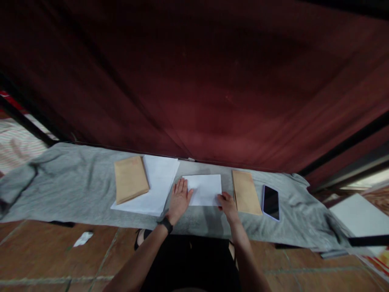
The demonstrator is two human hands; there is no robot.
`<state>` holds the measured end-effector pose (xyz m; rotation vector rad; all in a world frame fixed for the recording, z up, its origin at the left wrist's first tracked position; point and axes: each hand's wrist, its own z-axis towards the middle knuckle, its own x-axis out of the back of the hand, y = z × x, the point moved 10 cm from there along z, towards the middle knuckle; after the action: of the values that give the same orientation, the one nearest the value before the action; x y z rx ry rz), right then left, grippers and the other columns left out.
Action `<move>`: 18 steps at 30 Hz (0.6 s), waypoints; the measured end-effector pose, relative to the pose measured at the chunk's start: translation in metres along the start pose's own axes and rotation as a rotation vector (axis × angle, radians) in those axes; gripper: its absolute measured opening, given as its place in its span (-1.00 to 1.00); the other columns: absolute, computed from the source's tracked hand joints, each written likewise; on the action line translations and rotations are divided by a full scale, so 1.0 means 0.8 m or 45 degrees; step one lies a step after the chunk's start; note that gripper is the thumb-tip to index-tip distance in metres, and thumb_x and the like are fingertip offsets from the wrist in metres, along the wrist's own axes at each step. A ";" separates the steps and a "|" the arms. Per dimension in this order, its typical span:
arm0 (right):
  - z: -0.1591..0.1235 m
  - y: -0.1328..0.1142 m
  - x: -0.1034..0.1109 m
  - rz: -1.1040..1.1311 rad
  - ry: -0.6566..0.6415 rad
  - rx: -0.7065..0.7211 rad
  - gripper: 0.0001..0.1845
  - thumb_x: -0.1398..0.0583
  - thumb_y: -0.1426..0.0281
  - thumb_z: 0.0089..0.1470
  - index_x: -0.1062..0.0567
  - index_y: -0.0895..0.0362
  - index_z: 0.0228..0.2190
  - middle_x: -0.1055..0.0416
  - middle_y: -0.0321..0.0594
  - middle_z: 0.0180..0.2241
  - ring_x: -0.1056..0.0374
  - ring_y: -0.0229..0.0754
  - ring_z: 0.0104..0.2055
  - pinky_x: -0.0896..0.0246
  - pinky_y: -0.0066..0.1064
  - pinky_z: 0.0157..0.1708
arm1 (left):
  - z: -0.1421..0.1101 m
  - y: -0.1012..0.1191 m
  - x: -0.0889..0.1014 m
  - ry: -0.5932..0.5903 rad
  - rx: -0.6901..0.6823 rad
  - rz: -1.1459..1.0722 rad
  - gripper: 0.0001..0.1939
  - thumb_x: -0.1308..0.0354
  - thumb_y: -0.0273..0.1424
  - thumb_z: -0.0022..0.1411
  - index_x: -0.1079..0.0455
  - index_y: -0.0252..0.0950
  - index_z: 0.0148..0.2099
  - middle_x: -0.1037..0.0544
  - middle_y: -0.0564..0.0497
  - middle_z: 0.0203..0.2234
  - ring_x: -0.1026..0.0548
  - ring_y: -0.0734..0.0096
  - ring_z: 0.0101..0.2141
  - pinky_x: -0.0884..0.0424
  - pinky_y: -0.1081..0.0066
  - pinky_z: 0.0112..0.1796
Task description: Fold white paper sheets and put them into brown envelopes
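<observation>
A white sheet of paper (206,190), about half the size of the sheets to its left, lies flat on the grey cloth in front of me. My left hand (180,197) rests palm down at its left edge, fingers stretched out. At the lower right corner, my right hand (226,202) pinches the paper between thumb and curled fingers. Left of my hands lie larger white sheets (161,182), partly under a stack of brown envelopes (130,179). Just right of my right hand is another brown envelope pile (246,192).
A phone (271,202) with a dark screen lies at the right on the grey cloth (75,182). Behind the bench rises a dark red panel (197,89). A white board (361,215) is at the far right. A crumpled white scrap (83,238) lies on the tiled floor.
</observation>
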<state>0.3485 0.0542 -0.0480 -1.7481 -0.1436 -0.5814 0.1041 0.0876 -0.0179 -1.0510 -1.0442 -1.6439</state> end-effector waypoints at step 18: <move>-0.076 -0.025 0.026 -0.631 0.387 0.353 -0.58 -0.04 0.28 0.29 -0.44 0.23 0.05 -0.48 0.16 -0.04 -0.42 0.11 0.05 -0.34 -0.07 0.05 | -0.074 0.080 -0.010 -0.116 -0.173 0.004 -0.41 0.20 -0.22 0.48 -0.13 -0.40 0.41 -0.15 -0.19 0.38 -0.05 0.12 0.39 -0.04 0.05 0.34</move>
<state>0.3399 -0.0023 -0.0121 -1.3356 -0.4289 -1.1237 0.1557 0.0183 -0.0308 -1.2263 -0.9997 -1.6969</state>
